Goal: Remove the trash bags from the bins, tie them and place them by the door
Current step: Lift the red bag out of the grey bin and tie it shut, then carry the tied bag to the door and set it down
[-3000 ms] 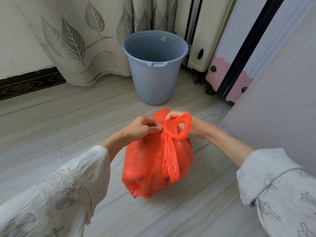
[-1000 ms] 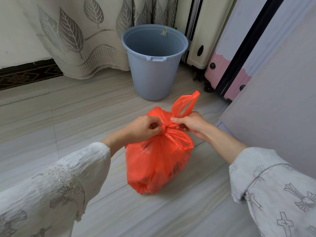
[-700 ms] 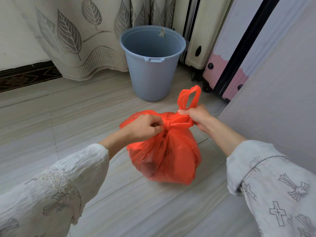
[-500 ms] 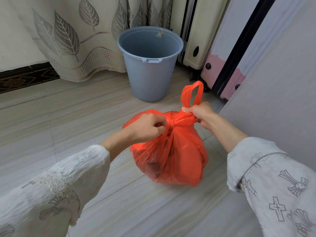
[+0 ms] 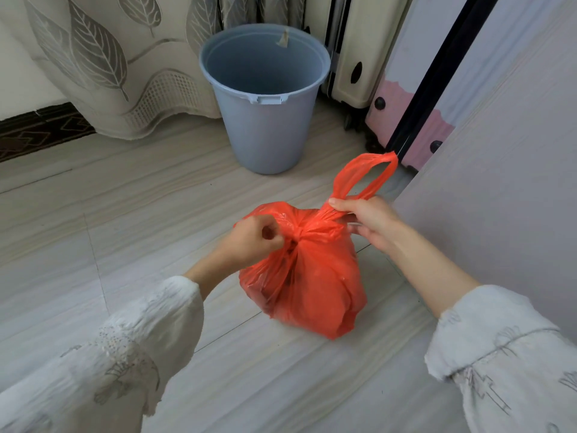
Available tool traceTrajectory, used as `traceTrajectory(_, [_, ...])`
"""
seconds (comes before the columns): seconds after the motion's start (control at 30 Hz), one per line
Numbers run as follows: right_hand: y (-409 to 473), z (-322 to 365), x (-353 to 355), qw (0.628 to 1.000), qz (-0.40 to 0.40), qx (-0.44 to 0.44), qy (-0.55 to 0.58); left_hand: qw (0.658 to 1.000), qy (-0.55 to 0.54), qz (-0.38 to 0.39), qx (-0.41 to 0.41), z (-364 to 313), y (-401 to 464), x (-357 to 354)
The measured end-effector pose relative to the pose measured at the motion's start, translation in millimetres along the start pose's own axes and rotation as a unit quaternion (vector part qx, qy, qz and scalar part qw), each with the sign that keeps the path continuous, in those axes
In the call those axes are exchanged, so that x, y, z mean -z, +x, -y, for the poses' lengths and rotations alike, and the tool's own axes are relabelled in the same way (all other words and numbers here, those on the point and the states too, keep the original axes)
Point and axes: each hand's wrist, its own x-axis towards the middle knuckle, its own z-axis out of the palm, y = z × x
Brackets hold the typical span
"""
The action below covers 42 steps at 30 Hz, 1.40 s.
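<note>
A full orange trash bag (image 5: 315, 285) sits on the floor in the middle of the head view, its neck gathered into a knot. My left hand (image 5: 253, 242) grips one twisted end of the bag on the left of the knot. My right hand (image 5: 368, 220) pinches the other end on the right, and that end's handle loop (image 5: 365, 175) sticks up above my fingers. Behind the bag stands a grey-blue plastic bin (image 5: 265, 98) with no bag in it.
A leaf-patterned curtain (image 5: 118, 57) hangs behind the bin at the left. A cream suitcase (image 5: 356, 51) and a pink-and-white one (image 5: 415, 98) stand at the back right. A pale panel (image 5: 505, 157) rises close on the right. The floor is light wood-look tile (image 5: 109, 214).
Over the last second my hands pulled the two ends apart, drawing the knot tighter. The bag shifted slightly right, and the handle loop stayed raised above my right hand.
</note>
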Motion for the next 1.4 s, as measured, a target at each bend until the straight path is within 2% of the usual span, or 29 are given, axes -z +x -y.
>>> traceTrajectory(0.1, [-26.3,14.1,-6.7,1.0,-0.001,-0.009,-0.014,0.98,-0.145,-0.017,0.137,-13.4,-19.8,-2.1])
traceTrajectory(0.2, [-69.4,38.8,-4.4,0.998,0.02,-0.033,-0.041,0.953,-0.195,-0.013,0.23,-36.9,-48.3,11.1])
traceTrajectory(0.33, [-137.0,96.9,9.6,0.997,0.039,-0.064,-0.035,0.95,-0.199,0.005,0.241,-102.2,-78.8,60.9])
traceTrajectory(0.47, [-214.3,166.4,32.2,0.995,0.039,-0.081,-0.032,0.954,-0.145,0.104,0.243,-181.9,-119.7,122.2])
traceTrajectory(0.63, [-329.9,249.0,70.3,0.995,0.027,-0.099,-0.02,0.965,-0.057,0.187,0.172,-284.3,-178.2,194.8])
traceTrajectory(0.8, [-443.9,308.1,114.2,0.996,-0.001,-0.087,-0.03,0.967,-0.073,0.215,0.12,-379.6,-235.4,247.2])
traceTrajectory(0.9, [-501.0,323.8,141.8,0.995,-0.053,-0.083,-0.021,0.966,-0.085,0.234,0.076,-428.9,-262.4,263.8])
traceTrajectory(1.13, [-621.7,301.3,193.3,0.971,-0.218,-0.072,0.063,0.947,-0.053,0.311,-0.067,-512.9,-299.5,247.3])
traceTrajectory(1.27, [-693.0,266.0,212.3,0.931,-0.353,-0.078,0.046,0.926,-0.023,0.355,-0.124,-558.2,-335.4,225.4])
traceTrajectory(1.4, [-778.1,232.2,229.3,0.885,-0.454,-0.072,0.073,0.895,-0.001,0.409,-0.181,-605.2,-390.1,194.4])
